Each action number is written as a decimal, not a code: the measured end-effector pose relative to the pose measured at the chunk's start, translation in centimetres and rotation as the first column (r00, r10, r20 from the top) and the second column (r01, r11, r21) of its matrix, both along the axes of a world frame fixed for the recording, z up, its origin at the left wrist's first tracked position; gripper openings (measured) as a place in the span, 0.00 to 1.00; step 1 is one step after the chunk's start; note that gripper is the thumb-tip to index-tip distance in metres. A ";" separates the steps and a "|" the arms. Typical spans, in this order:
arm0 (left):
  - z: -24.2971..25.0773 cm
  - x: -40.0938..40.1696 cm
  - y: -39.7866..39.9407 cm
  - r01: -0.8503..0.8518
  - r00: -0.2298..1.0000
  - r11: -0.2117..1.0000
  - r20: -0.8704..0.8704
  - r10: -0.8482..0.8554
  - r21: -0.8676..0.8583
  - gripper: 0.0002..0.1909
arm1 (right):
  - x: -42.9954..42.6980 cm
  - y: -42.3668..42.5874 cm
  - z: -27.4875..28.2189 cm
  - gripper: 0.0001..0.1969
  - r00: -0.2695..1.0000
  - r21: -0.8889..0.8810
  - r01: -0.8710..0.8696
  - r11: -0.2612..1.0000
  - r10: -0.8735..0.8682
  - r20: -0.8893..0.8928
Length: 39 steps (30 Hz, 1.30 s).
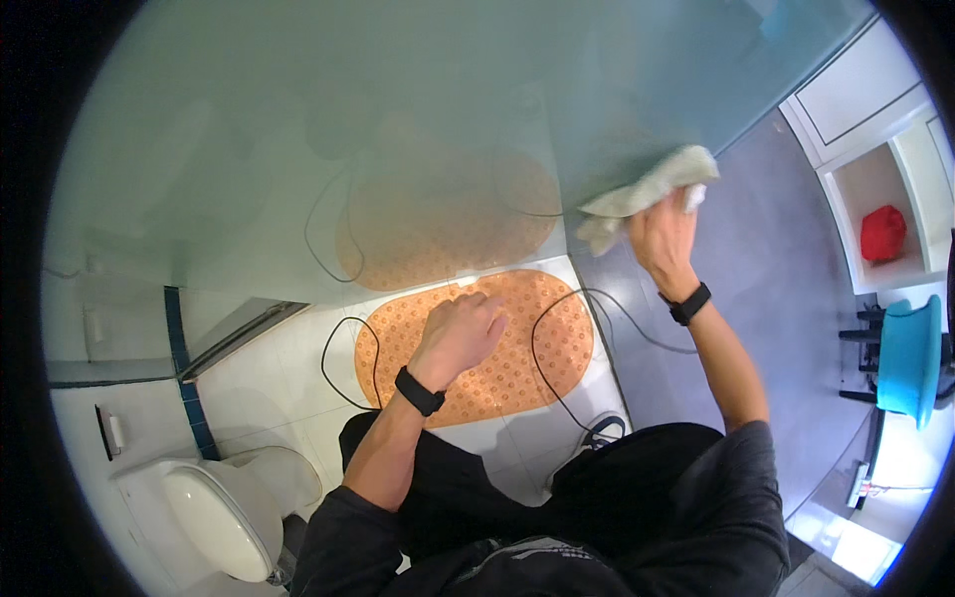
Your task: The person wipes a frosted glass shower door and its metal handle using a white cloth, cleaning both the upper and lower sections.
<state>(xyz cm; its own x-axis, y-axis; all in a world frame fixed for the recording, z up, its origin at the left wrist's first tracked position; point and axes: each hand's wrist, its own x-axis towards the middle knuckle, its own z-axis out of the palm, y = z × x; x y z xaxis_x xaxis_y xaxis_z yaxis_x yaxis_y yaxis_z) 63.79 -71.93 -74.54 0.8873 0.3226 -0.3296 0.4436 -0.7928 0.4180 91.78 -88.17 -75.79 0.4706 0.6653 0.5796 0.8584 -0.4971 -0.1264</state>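
Note:
My right hand (664, 227) holds a pale, crumpled cloth (656, 183) against a frosted glass panel (619, 97), near the panel's lower right edge. The cloth is bunched under the fingers, which it partly hides. Above the orange bath mat (477, 358) hovers my left hand (461, 332), its fingers loosely curled and nothing visible in it. The mat has raised round bumps and lies on the white tiled floor (298, 373). Its blurred reflection shows in the glass. Both wrists wear black bands.
A thin black cable (533, 343) loops across the mat and floor by my shoe (604, 427). The toilet (224, 515) is at lower left. On the right are a white cabinet (858, 97) with a red item (883, 233) in its niche, and a blue plastic basin (906, 366).

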 end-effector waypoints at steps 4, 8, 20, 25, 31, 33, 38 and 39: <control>-1.7 -1.2 -0.5 0.133 0.988 0.990 0.083 -0.128 -0.051 0.16 | 3.8 -1.8 -4.0 0.28 0.991 0.161 -0.100 0.982 0.085 0.100; -2.2 -3.3 3.2 0.230 0.969 0.973 0.082 -0.232 0.025 0.15 | 4.3 1.1 -8.9 0.28 0.961 0.151 -0.177 0.972 0.138 0.238; -6.3 -13.8 7.4 -0.073 0.945 0.997 0.321 0.059 0.030 0.08 | -11.1 13.7 -2.4 0.21 0.753 -0.201 -0.514 0.834 0.550 0.361; -6.0 -15.8 8.7 -0.335 0.862 0.941 0.391 0.322 -0.035 0.09 | -22.4 22.8 -2.5 0.10 0.581 -0.497 -0.619 0.608 0.780 0.230; -4.8 -16.4 8.5 -0.332 0.873 0.943 0.382 0.302 0.012 0.10 | -28.2 28.4 -5.5 0.05 0.499 -0.328 -0.673 0.663 0.734 0.461; -5.0 -16.9 8.2 -0.319 0.876 0.948 0.383 0.293 0.004 0.10 | -27.3 27.6 -6.1 0.05 0.496 -0.379 -0.646 0.662 0.742 0.451; -6.5 -17.0 7.5 -0.314 0.879 0.947 0.356 0.317 -0.070 0.10 | -19.2 21.7 -8.8 0.04 0.537 -0.403 -0.680 0.612 0.791 0.295; -6.8 -16.9 7.3 -0.308 0.878 0.949 0.364 0.310 -0.065 0.10 | -17.5 19.8 -8.6 0.04 0.597 -0.476 -0.639 0.604 0.780 0.189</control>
<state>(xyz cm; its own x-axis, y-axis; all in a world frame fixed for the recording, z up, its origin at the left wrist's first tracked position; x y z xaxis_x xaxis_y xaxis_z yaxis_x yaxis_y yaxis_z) 46.94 -64.64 -81.29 0.8002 0.5997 -0.0046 0.4816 -0.6380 0.6009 74.27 -68.35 -84.38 -0.4256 0.8636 0.2704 0.8913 0.3484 0.2901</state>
